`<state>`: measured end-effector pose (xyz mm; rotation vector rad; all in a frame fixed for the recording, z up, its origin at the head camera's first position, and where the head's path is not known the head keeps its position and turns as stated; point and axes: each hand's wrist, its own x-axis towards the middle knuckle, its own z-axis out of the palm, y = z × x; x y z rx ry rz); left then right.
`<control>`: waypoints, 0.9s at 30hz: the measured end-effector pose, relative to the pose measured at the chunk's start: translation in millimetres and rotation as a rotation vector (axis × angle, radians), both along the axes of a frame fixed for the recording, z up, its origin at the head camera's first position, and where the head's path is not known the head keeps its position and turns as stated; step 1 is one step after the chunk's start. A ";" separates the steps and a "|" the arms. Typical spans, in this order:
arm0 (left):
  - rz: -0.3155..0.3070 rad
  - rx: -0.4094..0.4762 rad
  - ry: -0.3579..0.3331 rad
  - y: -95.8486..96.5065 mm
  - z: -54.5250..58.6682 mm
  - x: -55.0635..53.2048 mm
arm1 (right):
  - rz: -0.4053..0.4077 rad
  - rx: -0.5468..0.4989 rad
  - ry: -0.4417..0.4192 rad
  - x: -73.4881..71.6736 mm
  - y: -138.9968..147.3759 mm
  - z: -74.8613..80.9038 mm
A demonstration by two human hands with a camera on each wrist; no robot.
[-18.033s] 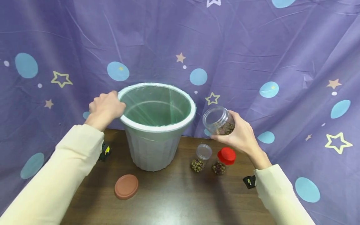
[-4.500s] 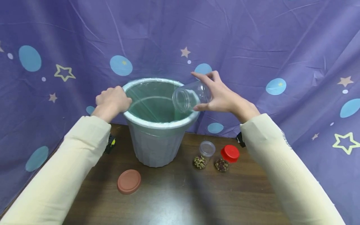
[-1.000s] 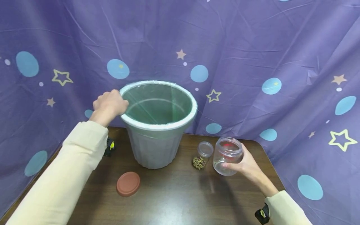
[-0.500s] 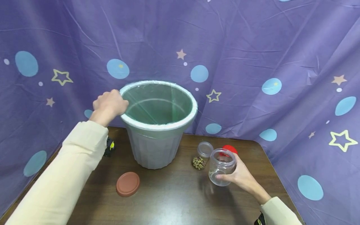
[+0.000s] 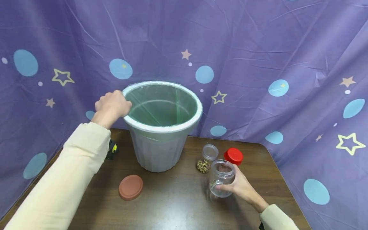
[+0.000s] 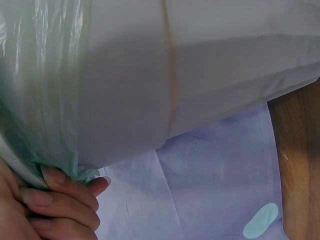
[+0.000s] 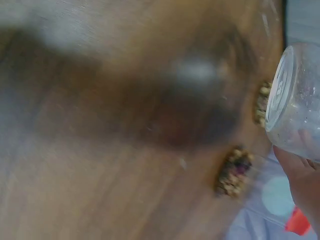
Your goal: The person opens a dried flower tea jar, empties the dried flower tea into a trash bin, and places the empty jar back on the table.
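Purple cloth [image 5: 244, 38] hangs behind bin [image 5: 158, 150] and brown table [image 5: 161, 201].

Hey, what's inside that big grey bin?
A translucent green bag lines the inner wall of the bin. The bottom, and anything lying there, is hidden behind the near side and rim.

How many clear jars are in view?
3. An open jar is in the right hand; a clear-topped jar stands behind it to the left; a red-lidded jar is behind it to the right, mostly hidden in the head view. The bin could hide more.
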<state>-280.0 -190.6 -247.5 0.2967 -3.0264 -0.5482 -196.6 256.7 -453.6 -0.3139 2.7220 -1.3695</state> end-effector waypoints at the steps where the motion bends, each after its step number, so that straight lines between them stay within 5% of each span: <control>1: 0.000 0.000 0.001 0.2 0.3 0.0 | -0.020 0.013 -0.015 1.3 -1.0 -3.0; 9: 0.006 0.001 -0.006 0.1 1.3 0.9 | -0.101 0.082 -0.041 6.7 -2.7 -16.6; 27: 0.007 0.005 0.006 0.4 0.6 1.3 | -0.123 -0.019 -0.038 9.1 4.1 -36.8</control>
